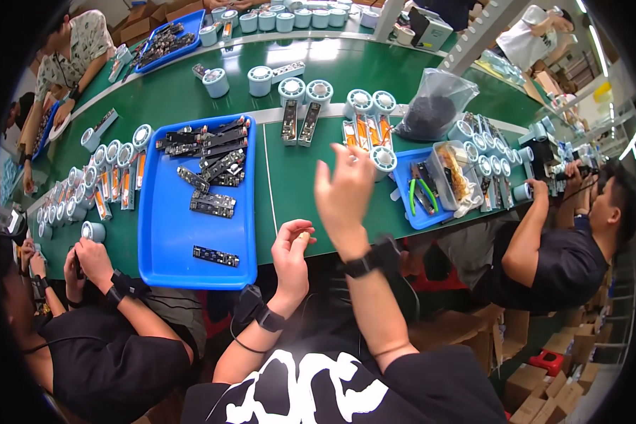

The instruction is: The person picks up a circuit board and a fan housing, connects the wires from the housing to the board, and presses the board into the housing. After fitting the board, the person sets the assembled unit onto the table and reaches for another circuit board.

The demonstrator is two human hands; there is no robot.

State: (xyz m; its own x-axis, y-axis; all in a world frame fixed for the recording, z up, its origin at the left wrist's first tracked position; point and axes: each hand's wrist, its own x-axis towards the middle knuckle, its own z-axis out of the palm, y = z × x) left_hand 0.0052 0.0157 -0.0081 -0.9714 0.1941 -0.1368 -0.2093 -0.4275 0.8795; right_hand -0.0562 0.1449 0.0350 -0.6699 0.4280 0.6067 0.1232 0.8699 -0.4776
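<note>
My left hand [291, 258] is closed in a loose curl beside the blue tray, thumb near fingertips; whatever it may hold is too small to make out. My right hand [346, 194] is raised over the green table, thumb apart from bent fingers, and nothing shows in it. Just beyond its fingers stand light-blue round fan units with orange-filled open handles [364, 131]; one fan head [383, 159] lies beside the fingertips. Farther left, two fan units [305, 90] have open handles showing circuit boards [309, 125]. The blue tray [146, 212] holds many black circuit-board pieces [219, 166] and a separate one [215, 256].
On the right, a small blue tray [401, 185] holds green-handled pliers [422, 192], beside a clear plastic box [459, 173]. A bag of dark material [431, 106] stands behind. Co-workers sit at left [113, 346] and right [558, 247]. Rows of fan units [113, 155] line the left.
</note>
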